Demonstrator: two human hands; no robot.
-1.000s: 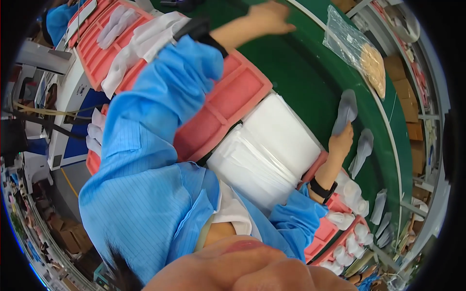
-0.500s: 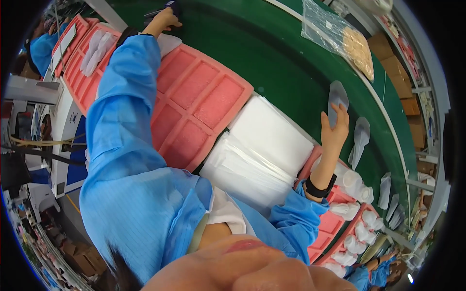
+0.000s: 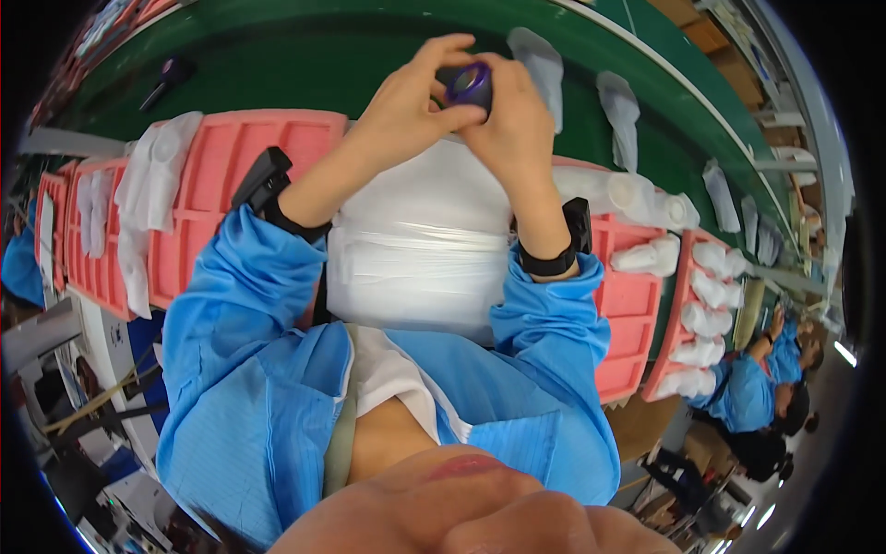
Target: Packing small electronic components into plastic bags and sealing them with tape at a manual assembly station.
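Observation:
Over the far side of the white stack, my two hands meet on a dark cylindrical part with a purple ring-shaped end (image 3: 472,85). My right hand (image 3: 514,115) wraps round its right side. From the left, my left hand (image 3: 403,109) grips it between thumb and fingers. Most of the part is hidden by the fingers. Below my wrists lies a stack of thin white sheets or bags (image 3: 420,235). Just beyond my right hand, a translucent wrapped item (image 3: 540,69) rests on the green belt (image 3: 305,69).
Pink compartment trays (image 3: 217,222) flank the stack, some holding white-wrapped items (image 3: 152,175). A dark thing with a slim handle (image 3: 168,78) lies on the belt at left. More wrapped items (image 3: 620,120) lie along it at right. Co-workers in blue (image 3: 752,388) are at far right.
My left hand has come back from the far left and now meets my right hand on the dark part. My right hand, earlier spread by a wrapped item, has closed. The view has turned.

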